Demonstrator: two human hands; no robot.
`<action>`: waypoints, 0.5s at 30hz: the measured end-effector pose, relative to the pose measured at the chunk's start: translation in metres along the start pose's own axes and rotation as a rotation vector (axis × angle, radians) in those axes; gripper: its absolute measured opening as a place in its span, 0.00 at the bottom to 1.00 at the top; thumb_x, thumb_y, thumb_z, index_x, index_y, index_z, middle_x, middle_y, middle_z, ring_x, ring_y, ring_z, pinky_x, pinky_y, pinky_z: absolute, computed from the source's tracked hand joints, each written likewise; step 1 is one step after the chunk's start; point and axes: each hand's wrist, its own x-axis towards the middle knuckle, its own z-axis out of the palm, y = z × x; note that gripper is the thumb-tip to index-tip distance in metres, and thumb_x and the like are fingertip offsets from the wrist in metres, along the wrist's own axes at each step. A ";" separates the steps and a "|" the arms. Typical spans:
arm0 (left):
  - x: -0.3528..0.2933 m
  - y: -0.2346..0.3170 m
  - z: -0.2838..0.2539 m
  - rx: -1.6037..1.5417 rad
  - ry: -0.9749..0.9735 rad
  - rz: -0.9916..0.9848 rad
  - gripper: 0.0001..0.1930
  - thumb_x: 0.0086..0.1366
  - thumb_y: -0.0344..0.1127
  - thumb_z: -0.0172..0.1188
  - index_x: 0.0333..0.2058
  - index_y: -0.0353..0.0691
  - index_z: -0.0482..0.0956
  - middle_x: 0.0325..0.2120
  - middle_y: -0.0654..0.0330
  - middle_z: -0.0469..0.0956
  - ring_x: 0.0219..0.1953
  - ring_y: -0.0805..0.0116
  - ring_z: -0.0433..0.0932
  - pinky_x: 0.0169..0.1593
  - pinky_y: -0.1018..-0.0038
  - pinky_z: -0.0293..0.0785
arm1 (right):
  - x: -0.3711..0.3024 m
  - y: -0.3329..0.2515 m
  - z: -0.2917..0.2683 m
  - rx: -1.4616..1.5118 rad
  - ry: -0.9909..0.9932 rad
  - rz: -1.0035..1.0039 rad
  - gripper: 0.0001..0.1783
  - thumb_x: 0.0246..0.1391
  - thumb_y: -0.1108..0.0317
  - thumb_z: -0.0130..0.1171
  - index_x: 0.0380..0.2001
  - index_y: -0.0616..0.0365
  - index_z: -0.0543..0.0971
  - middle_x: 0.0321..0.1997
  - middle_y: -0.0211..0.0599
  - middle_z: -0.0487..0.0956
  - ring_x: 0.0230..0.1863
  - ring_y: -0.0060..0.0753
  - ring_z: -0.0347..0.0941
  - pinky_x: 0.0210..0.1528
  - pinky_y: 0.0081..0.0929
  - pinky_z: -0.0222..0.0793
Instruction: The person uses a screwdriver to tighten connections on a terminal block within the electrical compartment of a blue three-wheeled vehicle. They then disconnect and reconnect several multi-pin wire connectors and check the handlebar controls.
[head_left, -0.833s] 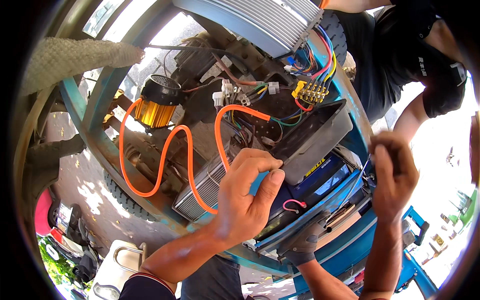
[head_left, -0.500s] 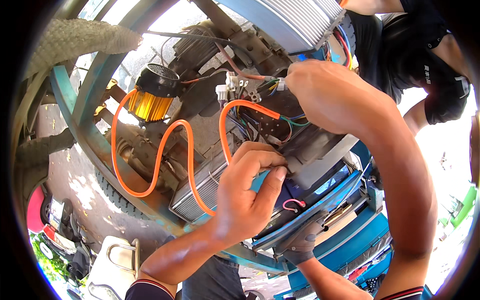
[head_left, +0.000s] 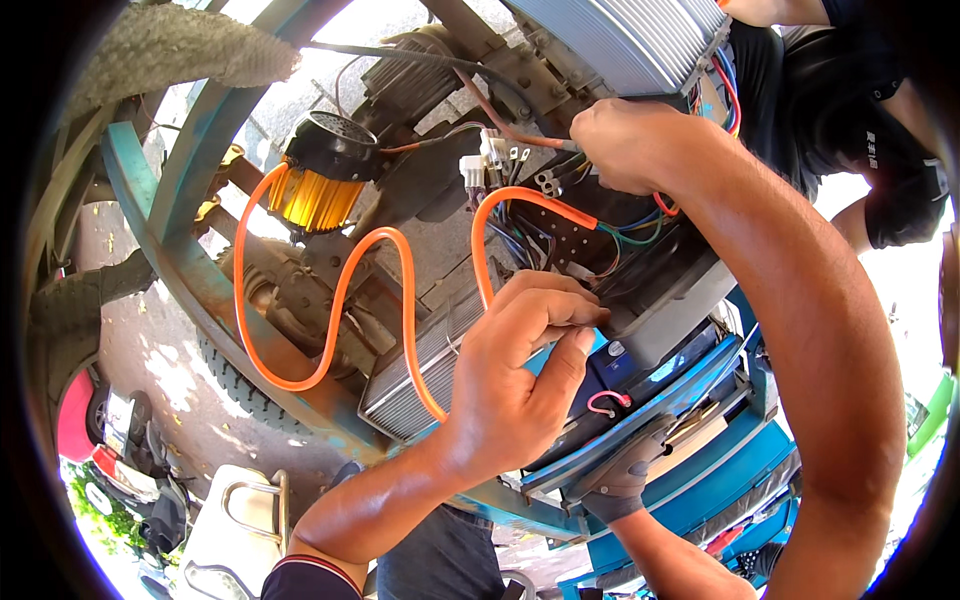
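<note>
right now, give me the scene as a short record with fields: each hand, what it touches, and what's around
left hand: fingers curled on the edge of a grey box, beside the ribbed metal casing
right hand: at the bundle of coloured wires near the white connector
orange cable: loops from the yellow motor toward the wiring
frame: teal metal frame
other person: gloved hand under the frame

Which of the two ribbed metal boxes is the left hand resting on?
The lower ribbed box, under the orange cable; the left hand lies on it. The upper ribbed box sits beyond the right hand.
</note>
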 end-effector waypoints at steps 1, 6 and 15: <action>0.001 0.001 -0.004 0.012 0.001 -0.004 0.08 0.71 0.17 0.54 0.47 0.25 0.75 0.49 0.50 0.74 0.49 0.65 0.82 0.56 0.70 0.78 | -0.002 0.002 0.002 0.011 0.053 -0.015 0.17 0.51 0.72 0.68 0.45 0.65 0.83 0.49 0.53 0.85 0.51 0.54 0.83 0.51 0.44 0.81; 0.034 0.001 -0.056 0.079 0.230 0.033 0.08 0.71 0.23 0.55 0.47 0.28 0.78 0.41 0.54 0.81 0.44 0.67 0.84 0.52 0.72 0.81 | 0.003 0.023 0.030 0.075 0.233 -0.141 0.18 0.48 0.68 0.70 0.44 0.60 0.84 0.45 0.51 0.86 0.48 0.55 0.83 0.52 0.44 0.79; 0.099 -0.018 -0.106 0.637 0.055 -0.323 0.15 0.68 0.29 0.63 0.49 0.26 0.77 0.39 0.50 0.84 0.41 0.69 0.83 0.45 0.73 0.79 | -0.006 0.018 0.019 0.119 0.031 -0.042 0.15 0.45 0.68 0.71 0.38 0.61 0.85 0.40 0.52 0.85 0.46 0.56 0.82 0.50 0.46 0.78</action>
